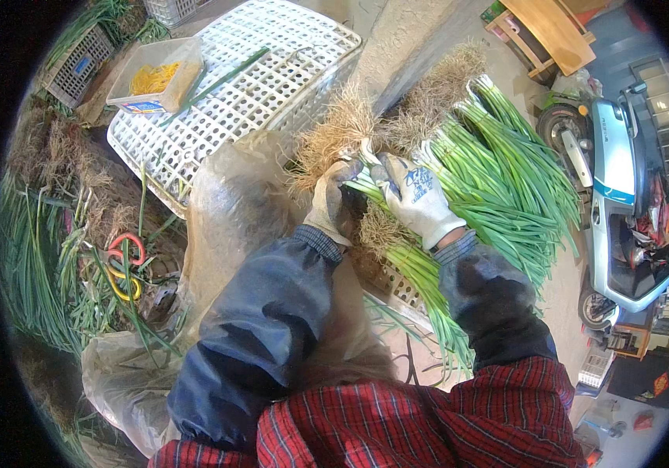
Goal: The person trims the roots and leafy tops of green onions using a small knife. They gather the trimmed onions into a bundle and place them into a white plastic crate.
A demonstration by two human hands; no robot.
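Both my hands wear pale work gloves with dark, soiled fingers. Between them is a bunch of spring onions, its tan, tangled roots pointing away from me. My left hand grips the bunch from the left, just below the roots. From the other side, my right hand closes on the white stalks, its fingers partly hidden. To the right lies a row of spring onion bunches with roots at the far end. A smaller bunch passes under my right wrist, on a perforated crate.
An upturned white plastic crate bears a tub of yellow rubber bands. Scissors with red and yellow handles lie left among loose spring onions. Plastic sheeting covers my lap. A scooter and wooden stool stand right.
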